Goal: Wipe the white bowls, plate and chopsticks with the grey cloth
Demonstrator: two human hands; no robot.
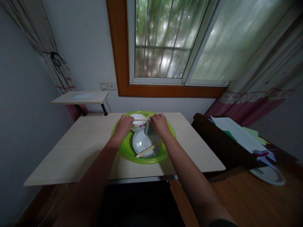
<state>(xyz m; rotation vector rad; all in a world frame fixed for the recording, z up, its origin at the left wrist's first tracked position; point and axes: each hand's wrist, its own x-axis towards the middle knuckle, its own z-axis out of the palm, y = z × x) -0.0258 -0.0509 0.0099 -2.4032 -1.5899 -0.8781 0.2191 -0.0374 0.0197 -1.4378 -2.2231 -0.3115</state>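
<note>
A single thin chopstick (140,119) runs level between my two hands. My left hand (123,126) is closed on its left end. My right hand (160,124) is closed around the other end, with what looks like a grey cloth (148,128) hanging from the fingers. Below them is a green basin (126,148). Inside it, a white bowl with pink flowers (139,125) sits at the back, apparently on top of other bowls. Nearer me lies a shallow white dish (140,143), with more chopsticks (149,149) resting slantwise across it.
The basin stands on a pale wooden table (94,138). A small raised shelf (94,97) with a paper on it is at the back left. Right of the table, papers (239,132) lie on a dark brown piece of furniture (213,142). A window (163,41) is ahead.
</note>
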